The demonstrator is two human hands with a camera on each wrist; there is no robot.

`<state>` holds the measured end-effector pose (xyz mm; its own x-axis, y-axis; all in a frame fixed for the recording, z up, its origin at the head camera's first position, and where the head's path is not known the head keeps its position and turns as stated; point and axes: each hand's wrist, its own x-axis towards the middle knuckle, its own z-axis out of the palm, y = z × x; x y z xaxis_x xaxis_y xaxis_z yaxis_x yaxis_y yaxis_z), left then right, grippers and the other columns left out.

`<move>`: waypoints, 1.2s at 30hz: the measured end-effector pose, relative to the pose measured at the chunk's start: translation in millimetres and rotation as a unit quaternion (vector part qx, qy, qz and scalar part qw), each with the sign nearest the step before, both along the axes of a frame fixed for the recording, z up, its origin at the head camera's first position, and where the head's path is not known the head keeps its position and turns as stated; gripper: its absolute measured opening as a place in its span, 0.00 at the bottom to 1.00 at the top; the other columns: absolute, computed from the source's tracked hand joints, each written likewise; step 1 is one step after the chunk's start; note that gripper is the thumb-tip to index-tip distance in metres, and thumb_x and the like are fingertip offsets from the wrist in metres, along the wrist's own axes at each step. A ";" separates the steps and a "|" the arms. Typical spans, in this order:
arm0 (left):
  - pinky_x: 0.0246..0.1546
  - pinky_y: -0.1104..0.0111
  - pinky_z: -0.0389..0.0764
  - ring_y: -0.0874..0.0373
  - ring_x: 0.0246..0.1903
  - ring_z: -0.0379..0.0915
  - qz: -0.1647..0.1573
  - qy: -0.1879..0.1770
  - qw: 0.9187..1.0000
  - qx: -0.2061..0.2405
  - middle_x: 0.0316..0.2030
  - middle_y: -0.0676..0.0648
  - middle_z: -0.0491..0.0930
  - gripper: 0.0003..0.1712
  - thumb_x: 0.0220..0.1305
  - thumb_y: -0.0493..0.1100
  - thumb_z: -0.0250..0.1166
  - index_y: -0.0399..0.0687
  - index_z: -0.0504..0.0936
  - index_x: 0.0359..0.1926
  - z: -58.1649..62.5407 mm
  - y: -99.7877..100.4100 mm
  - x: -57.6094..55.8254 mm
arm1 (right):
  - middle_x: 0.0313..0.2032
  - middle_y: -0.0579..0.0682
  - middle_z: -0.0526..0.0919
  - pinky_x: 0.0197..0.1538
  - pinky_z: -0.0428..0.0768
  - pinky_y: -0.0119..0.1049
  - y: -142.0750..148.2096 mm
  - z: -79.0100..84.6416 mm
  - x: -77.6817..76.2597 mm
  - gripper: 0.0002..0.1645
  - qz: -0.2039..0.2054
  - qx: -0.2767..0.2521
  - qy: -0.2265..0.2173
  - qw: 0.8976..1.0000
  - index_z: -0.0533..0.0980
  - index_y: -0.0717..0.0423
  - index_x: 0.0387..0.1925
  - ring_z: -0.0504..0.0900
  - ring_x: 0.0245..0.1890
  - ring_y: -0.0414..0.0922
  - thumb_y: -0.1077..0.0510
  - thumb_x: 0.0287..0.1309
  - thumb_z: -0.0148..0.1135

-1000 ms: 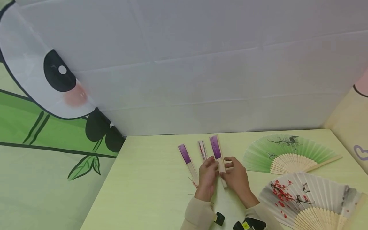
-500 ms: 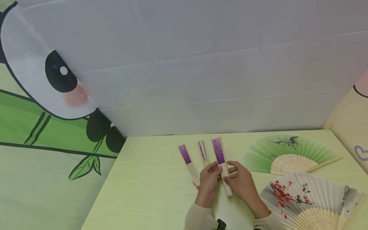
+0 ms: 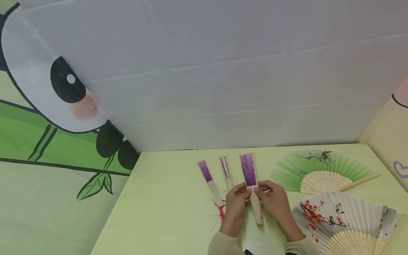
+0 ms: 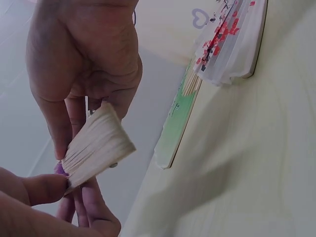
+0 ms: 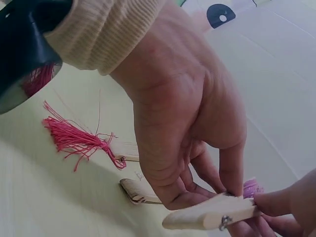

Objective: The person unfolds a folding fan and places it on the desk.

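Note:
Both hands hold a folding fan [image 3: 249,170] with purple cloth and pale wooden ribs above the table, its cloth end pointing away from me. My left hand [image 3: 234,209] pinches its left edge with thumb in front and fingers behind. My right hand [image 3: 277,203] pinches the right edge likewise, the two thumbs close together. In the left wrist view the pale ribs [image 4: 98,143] are bunched in a wedge. A metal rivet [image 5: 225,222] shows at the narrow end in the right wrist view.
Left of the hands lie a folded purple fan [image 3: 208,179] with a pink tassel [image 5: 81,136] and a folded patterned fan [image 3: 225,170]. On the right, a green fan [image 3: 287,173] and a white fan with red blossoms [image 3: 347,212] lie spread. A pale wall [image 3: 223,106] stands behind.
The held fan has come right and toward me and shows its face more squarely, slightly wider. Both hands moved with it, bringing their thumbs together on it. The fans on the table stayed put.

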<state>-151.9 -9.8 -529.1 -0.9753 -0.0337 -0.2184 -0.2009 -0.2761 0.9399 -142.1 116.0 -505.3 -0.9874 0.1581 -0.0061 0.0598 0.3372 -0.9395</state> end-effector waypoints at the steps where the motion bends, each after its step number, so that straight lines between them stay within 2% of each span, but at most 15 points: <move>1: 0.34 0.74 0.83 0.63 0.36 0.79 0.003 0.000 1.000 0.002 0.45 0.45 0.84 0.18 0.72 0.32 0.64 0.28 0.81 0.59 0.4 0.3 0.5 | 0.38 0.58 0.86 0.27 0.85 0.33 0.5 0.4 0.3 0.17 -0.001 -0.018 -0.006 1.000 0.82 0.72 0.53 0.83 0.32 0.43 0.65 0.68 0.68; 5: 0.32 0.75 0.82 0.62 0.36 0.77 0.017 -0.001 1.000 0.018 0.42 0.47 0.80 0.17 0.72 0.32 0.64 0.28 0.81 0.58 2.5 1.1 1.7 | 0.39 0.59 0.84 0.29 0.89 0.36 3.3 0.6 1.2 0.18 -0.006 -0.085 -0.030 0.996 0.79 0.74 0.56 0.82 0.31 0.42 0.67 0.69 0.67; 9: 0.32 0.74 0.81 0.62 0.36 0.76 0.024 0.003 0.999 0.028 0.41 0.48 0.78 0.16 0.72 0.32 0.63 0.28 0.80 0.57 1.9 1.5 1.9 | 0.40 0.59 0.85 0.31 0.90 0.37 6.7 -1.3 1.5 0.19 -0.006 -0.114 -0.043 0.993 0.77 0.74 0.59 0.83 0.33 0.42 0.67 0.70 0.65; 16: 0.32 0.73 0.81 0.61 0.38 0.75 0.035 0.005 0.998 0.046 0.41 0.48 0.78 0.14 0.73 0.32 0.62 0.30 0.80 0.56 3.0 1.8 3.0 | 0.42 0.60 0.86 0.33 0.90 0.37 9.9 -0.8 2.6 0.22 -0.015 -0.132 -0.047 0.990 0.75 0.73 0.62 0.84 0.36 0.41 0.65 0.72 0.65; 27: 0.30 0.73 0.81 0.60 0.37 0.74 0.082 0.022 0.994 0.071 0.38 0.49 0.76 0.12 0.71 0.31 0.62 0.30 0.79 0.53 6.1 3.6 4.4 | 0.38 0.52 0.87 0.32 0.90 0.36 16.0 2.6 4.9 0.26 -0.046 -0.161 -0.050 0.985 0.72 0.68 0.67 0.84 0.34 0.37 0.65 0.73 0.64; 36: 0.30 0.73 0.79 0.59 0.38 0.73 0.111 0.030 0.989 0.090 0.43 0.46 0.75 0.13 0.73 0.30 0.59 0.30 0.75 0.55 7.7 3.2 9.1 | 0.33 0.47 0.81 0.34 0.90 0.36 20.9 1.6 7.3 0.20 -0.062 -0.209 -0.053 0.975 0.68 0.70 0.62 0.84 0.31 0.37 0.68 0.74 0.60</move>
